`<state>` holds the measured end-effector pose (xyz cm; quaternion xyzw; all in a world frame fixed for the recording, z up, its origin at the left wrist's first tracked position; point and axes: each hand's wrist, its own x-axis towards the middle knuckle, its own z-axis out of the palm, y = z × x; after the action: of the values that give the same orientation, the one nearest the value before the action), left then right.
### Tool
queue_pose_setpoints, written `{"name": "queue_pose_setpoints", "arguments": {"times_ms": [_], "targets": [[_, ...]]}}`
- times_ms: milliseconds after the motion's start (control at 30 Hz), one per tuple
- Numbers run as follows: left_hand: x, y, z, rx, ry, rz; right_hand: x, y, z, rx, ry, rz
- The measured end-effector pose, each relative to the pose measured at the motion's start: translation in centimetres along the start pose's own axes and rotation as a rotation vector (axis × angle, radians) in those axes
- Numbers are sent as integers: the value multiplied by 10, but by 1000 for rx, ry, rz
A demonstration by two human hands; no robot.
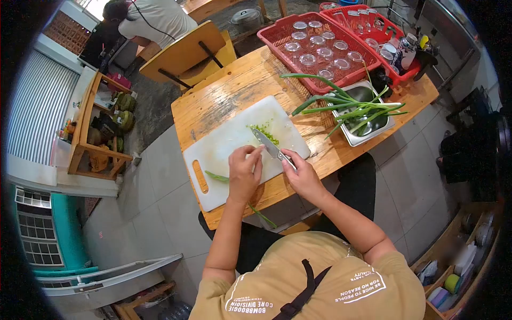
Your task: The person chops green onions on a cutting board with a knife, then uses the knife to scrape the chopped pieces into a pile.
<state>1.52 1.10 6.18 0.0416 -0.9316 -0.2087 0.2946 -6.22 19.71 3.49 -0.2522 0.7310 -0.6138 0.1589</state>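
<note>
My right hand is wrapped around the handle of a kitchen knife, its blade slanting up and left over the white cutting board. Close beside the blade is my left hand, fingers curled and drawn together; what they hold, if anything, is hidden. Finely chopped green onion lies on the board around the knife. A green onion leaf shows left of my left hand, and a thin green stalk sticks out below the wrist, past the board's edge.
Long green onions lie across metal pans on the wooden table. Behind them stand a red basket of upturned glasses and another red rack. A yellow chair touches the far side; a person sits beyond.
</note>
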Motion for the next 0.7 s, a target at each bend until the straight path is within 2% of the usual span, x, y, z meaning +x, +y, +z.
{"name": "queue_pose_setpoints", "arguments": {"times_ms": [67, 133, 300, 600, 700], "targets": [[5, 0, 8, -33, -38, 23, 3, -1, -2, 44, 5, 21], [8, -2, 11, -63, -79, 42, 6, 5, -2, 209, -63, 258], [19, -12, 12, 27, -188, 114, 7, 21, -6, 238, -58, 264], [39, -52, 19, 167, -258, 83, -2, 38, -11, 248, -51, 253], [37, -54, 19, 168, -177, 43, -2, 42, -15, 229, -40, 246]]}}
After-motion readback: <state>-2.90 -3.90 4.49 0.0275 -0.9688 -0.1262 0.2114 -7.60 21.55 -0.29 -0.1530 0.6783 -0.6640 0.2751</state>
